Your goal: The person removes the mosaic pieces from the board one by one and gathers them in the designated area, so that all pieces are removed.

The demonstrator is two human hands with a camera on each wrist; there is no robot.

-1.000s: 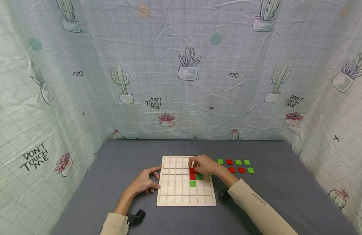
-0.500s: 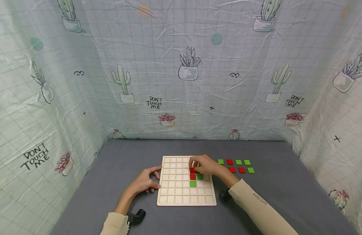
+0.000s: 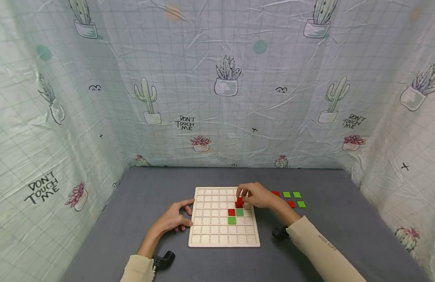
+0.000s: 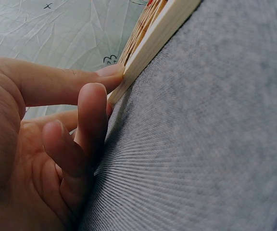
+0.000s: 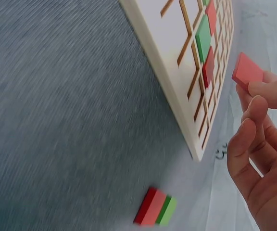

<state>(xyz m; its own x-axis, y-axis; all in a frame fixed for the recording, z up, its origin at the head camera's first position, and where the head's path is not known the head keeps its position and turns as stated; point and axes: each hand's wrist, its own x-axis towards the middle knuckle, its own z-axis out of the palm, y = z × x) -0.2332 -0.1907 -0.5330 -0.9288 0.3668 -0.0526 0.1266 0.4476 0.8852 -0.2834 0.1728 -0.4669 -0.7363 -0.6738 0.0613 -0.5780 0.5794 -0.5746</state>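
Observation:
My right hand [image 3: 259,195] pinches a red square tile [image 5: 247,70] between thumb and fingertip, raised over the right side of the wooden grid board [image 3: 217,242]. Just below it in the head view, another red tile [image 3: 237,205] sits on the board, partly covered by the held one. Nearer lie a red tile [image 3: 231,212], a green tile [image 3: 240,212] beside it, and a second green tile [image 3: 232,220]. My left hand [image 3: 172,217] touches the board's left edge with thumb and index finger; in the left wrist view a digit tip meets the wooden rim [image 4: 143,57].
Right of the board, red and green tiles lie in two rows on the grey table [image 3: 337,235], among them a green tile [image 3: 296,194] and a red tile [image 3: 290,204]. My right forearm covers some. A cactus-print curtain [image 3: 252,109] encloses the back and sides.
My right hand has lifted a red tile from its cell and moved right with it. That cell now shows bare wood, and the red tile beside it is more visible. The left hand stays put.

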